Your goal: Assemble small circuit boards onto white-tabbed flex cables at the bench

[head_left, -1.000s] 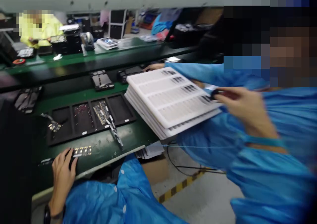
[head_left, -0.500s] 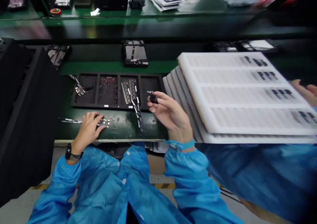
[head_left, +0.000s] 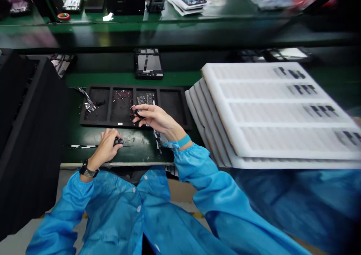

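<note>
My left hand [head_left: 106,146] rests on the green bench, fingers curled on a small circuit board strip [head_left: 118,141]. My right hand [head_left: 153,117] reaches left over the black compartment tray [head_left: 175,103], pinching a small black part [head_left: 138,114] above the compartment that holds small boards. Another compartment holds tiny red-dotted pieces [head_left: 122,97]. At the tray's left end lies a bundle of flex cables [head_left: 87,100]. Both arms wear blue sleeves.
A stack of white foam trays [head_left: 254,134] with rows of small dark parts lies at the right, over a co-worker's blue lap. A dark phone frame [head_left: 148,63] sits behind the tray. A tall black block [head_left: 25,134] stands at left. Far benches hold boxes and trays.
The view swung from the co-worker's side down to my bench. My right hand carried the small black part from the foam trays leftward to the black tray; the left hand stayed on the strip.
</note>
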The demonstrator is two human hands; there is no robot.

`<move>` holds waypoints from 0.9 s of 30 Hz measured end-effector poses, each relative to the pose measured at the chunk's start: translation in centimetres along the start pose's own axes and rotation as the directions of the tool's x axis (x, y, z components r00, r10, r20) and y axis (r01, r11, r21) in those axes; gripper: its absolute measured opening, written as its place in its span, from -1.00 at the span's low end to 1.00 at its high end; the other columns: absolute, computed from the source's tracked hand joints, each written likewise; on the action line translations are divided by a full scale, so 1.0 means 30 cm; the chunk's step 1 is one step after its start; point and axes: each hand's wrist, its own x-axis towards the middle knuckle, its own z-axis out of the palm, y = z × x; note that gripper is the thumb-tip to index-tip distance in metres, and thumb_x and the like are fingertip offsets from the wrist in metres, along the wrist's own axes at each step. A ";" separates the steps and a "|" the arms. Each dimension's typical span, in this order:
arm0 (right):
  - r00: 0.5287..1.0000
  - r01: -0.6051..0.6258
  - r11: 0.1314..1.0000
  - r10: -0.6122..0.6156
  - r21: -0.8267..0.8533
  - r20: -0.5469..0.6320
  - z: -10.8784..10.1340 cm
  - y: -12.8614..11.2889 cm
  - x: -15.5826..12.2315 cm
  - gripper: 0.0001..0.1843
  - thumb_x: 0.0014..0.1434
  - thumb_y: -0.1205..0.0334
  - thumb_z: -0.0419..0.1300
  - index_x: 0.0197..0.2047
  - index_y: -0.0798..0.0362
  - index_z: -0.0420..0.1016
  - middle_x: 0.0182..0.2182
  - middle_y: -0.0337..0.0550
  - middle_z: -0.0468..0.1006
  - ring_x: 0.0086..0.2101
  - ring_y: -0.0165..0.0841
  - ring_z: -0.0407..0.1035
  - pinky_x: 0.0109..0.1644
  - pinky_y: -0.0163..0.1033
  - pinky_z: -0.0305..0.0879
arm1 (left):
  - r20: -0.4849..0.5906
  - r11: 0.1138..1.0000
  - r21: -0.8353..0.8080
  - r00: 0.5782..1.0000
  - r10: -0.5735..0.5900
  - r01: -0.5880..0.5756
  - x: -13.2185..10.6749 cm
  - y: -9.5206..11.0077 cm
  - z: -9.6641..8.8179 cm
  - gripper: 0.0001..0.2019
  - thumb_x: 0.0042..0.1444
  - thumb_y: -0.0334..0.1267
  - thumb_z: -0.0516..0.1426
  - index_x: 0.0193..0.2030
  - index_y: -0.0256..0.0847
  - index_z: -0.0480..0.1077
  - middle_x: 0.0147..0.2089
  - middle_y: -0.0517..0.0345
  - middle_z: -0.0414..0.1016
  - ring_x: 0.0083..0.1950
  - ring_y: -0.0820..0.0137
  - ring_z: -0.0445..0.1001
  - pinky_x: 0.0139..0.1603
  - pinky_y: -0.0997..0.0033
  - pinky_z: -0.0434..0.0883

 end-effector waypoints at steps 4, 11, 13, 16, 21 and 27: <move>0.999 -0.013 1.000 0.013 0.013 0.049 0.013 0.019 0.040 -0.64 0.02 0.30 0.55 -0.16 0.09 0.55 -0.35 -0.20 0.63 -0.38 -0.33 0.61 -0.43 -0.32 0.57 | -0.023 1.000 0.004 1.000 0.018 -0.018 -0.012 0.000 0.016 -0.80 0.19 -0.50 0.18 -0.21 -0.13 0.29 -0.07 0.07 0.52 0.07 0.15 0.39 0.10 0.14 0.22; 0.999 0.033 0.990 -0.033 -0.135 0.007 0.035 0.049 0.072 -0.63 -0.04 0.13 0.56 -0.24 0.08 0.56 -0.45 -0.26 0.56 -0.46 -0.42 0.46 -0.48 -0.36 0.43 | -0.099 0.998 0.001 0.993 0.066 -0.066 -0.032 0.014 0.032 -0.76 0.14 -0.57 0.06 -0.19 -0.13 0.37 -0.10 0.06 0.56 0.08 0.16 0.43 0.18 0.04 0.24; 0.997 0.074 0.975 -0.078 -0.208 -0.010 0.033 0.056 0.077 -0.67 0.00 0.10 0.52 -0.26 0.09 0.57 -0.46 -0.24 0.56 -0.47 -0.44 0.42 -0.48 -0.37 0.38 | -0.091 0.998 0.013 0.993 0.069 -0.068 -0.022 0.021 0.027 -0.80 0.21 -0.50 0.09 -0.15 -0.13 0.43 -0.09 0.05 0.59 0.08 0.14 0.45 0.18 0.03 0.26; 0.990 0.128 0.951 -0.137 -0.282 -0.013 0.026 0.060 0.078 -0.70 0.04 0.08 0.46 -0.25 0.07 0.55 -0.47 -0.27 0.54 -0.49 -0.45 0.37 -0.50 -0.36 0.30 | -0.083 0.999 -0.008 0.995 0.052 -0.053 -0.002 0.031 0.010 -0.90 0.31 -0.33 0.15 -0.26 -0.13 0.45 -0.15 0.05 0.62 0.02 0.14 0.49 0.16 0.02 0.30; 0.983 0.168 0.901 -0.185 -0.399 -0.003 0.021 0.052 0.059 -0.72 0.10 0.04 0.41 -0.26 0.04 0.51 -0.46 -0.29 0.50 -0.48 -0.45 0.32 -0.43 -0.33 0.26 | -0.212 0.969 -0.243 0.973 -0.093 0.040 0.020 0.086 -0.087 -0.91 0.28 -0.21 0.23 -0.17 -0.12 0.57 -0.16 0.06 0.66 -0.08 0.19 0.56 0.06 0.13 0.42; 0.961 0.259 0.777 -0.268 -0.574 0.070 0.028 0.042 0.036 -0.72 0.20 0.01 0.34 -0.25 0.09 0.59 -0.37 -0.21 0.56 -0.38 -0.39 0.35 -0.29 -0.26 0.29 | -0.263 0.821 -0.561 0.918 -0.298 0.106 0.075 0.172 -0.217 -0.77 0.11 -0.17 0.38 -0.11 -0.19 0.62 -0.23 0.10 0.66 -0.21 0.30 0.58 -0.10 0.31 0.47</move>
